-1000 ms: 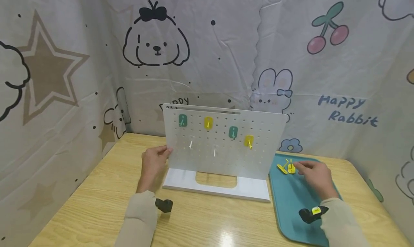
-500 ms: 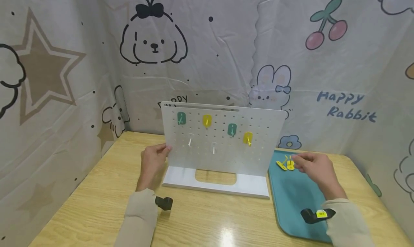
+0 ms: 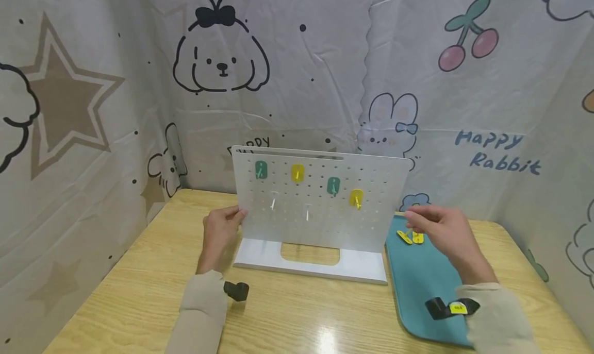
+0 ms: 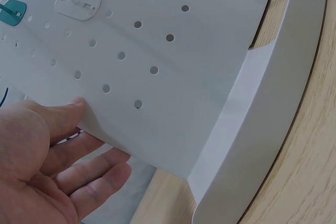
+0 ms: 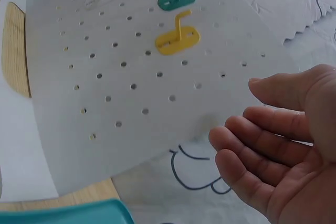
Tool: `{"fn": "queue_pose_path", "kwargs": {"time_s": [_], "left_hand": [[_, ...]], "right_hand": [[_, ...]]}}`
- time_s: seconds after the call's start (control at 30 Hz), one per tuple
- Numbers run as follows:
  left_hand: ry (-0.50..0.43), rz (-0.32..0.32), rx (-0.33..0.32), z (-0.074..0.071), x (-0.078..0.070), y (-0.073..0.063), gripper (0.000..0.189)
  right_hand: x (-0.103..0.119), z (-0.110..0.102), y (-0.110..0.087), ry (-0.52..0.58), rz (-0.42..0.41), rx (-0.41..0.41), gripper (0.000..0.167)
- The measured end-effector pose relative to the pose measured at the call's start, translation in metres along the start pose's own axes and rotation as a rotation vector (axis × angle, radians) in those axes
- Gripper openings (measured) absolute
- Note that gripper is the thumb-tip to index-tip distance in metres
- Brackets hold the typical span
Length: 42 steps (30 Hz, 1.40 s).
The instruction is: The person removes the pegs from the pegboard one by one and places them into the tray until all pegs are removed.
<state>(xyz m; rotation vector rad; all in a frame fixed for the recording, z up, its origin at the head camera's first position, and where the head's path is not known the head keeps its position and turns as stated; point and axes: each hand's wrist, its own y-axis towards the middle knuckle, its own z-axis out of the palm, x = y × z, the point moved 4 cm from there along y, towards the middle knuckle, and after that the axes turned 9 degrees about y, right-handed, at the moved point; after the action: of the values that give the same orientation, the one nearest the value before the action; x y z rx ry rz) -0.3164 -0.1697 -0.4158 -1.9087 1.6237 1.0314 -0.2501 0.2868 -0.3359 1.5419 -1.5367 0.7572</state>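
Note:
My left hand holds the left edge of an upright white pegboard, thumb on its front face and fingers behind. Mounted on the board are two green hooks, two yellow hooks and two clear hooks. Beyond the right edge of the board, my right hand hovers over the far end of a teal tray. Its fingers are loosely bent with the thumb apart, and nothing shows between them in the right wrist view. Two loose yellow hooks lie on the tray below its fingertips.
The board stands on a white base with a cutout, on a wooden table. A printed curtain hangs close behind and along both sides. The tray lies right beside the base.
My right hand has risen from beside the loose yellow hooks and shifted left toward the board's right edge. The left hand keeps its hold; the hooks on board and tray have stayed put.

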Motion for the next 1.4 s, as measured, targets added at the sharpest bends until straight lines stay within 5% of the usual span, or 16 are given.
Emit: {"fn": "queue_pose_path", "kwargs": {"time_s": [0.47, 0.8, 1.1, 1.4], "left_hand": [[-0.004, 0.004, -0.011, 0.001, 0.001, 0.001, 0.034], [-0.015, 0.003, -0.004, 0.000, 0.001, 0.000, 0.035], [-0.020, -0.001, 0.000, 0.001, 0.002, 0.000, 0.035], [-0.029, 0.011, 0.002, 0.000, 0.002, 0.000, 0.035]], "right_hand": [[0.030, 0.028, 0.008, 0.036, -0.049, 0.101, 0.046], [0.036, 0.052, 0.010, 0.104, 0.002, 0.079, 0.037], [0.037, 0.071, 0.011, 0.171, -0.032, 0.052, 0.033], [0.037, 0.080, 0.014, 0.117, 0.006, 0.005, 0.031]]}}
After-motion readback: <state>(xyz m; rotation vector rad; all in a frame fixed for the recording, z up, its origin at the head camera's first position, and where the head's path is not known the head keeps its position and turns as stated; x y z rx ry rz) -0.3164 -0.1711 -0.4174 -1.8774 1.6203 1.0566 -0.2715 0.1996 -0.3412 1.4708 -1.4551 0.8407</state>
